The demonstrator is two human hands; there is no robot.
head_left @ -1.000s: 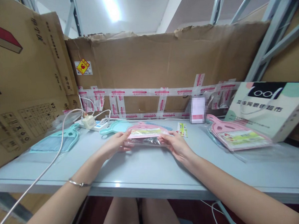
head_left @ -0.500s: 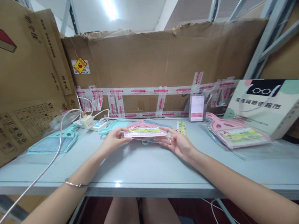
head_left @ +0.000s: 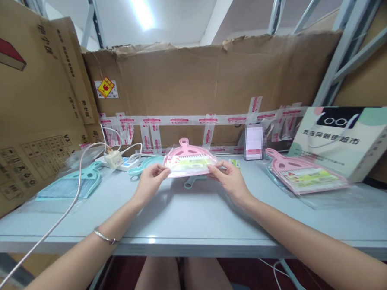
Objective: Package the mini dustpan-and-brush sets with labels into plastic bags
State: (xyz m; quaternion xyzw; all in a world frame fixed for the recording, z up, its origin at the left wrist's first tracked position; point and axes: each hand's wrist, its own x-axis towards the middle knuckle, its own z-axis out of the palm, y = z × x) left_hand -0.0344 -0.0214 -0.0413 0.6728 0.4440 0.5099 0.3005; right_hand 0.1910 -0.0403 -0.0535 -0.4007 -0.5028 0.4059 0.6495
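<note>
A pink dustpan [head_left: 190,152] in a clear plastic bag is held up above the table, handle pointing away from me. A white brush and a yellow-green label card [head_left: 188,163] show at its near edge. My left hand [head_left: 152,178] pinches the near left corner, and my right hand [head_left: 227,178] pinches the near right corner. Beneath it, the teal handle [head_left: 189,183] of another piece sticks out toward me. Partly behind my left hand lies a teal dustpan [head_left: 144,165]. Another label card [head_left: 235,163] shows just beyond my right hand.
Bagged pink dustpan [head_left: 307,173] lies at right over a teal one. At left rests a bagged teal dustpan [head_left: 72,182], crossed by a white cable [head_left: 65,212]. Behind stand a power strip [head_left: 126,164], a phone [head_left: 254,142], a white box [head_left: 344,143] and a taped cardboard wall [head_left: 190,84].
The pink dustpan has tilted up, so its handle and face now show. Both hands have stayed at its near corners, and the teal handle beneath is more visible.
</note>
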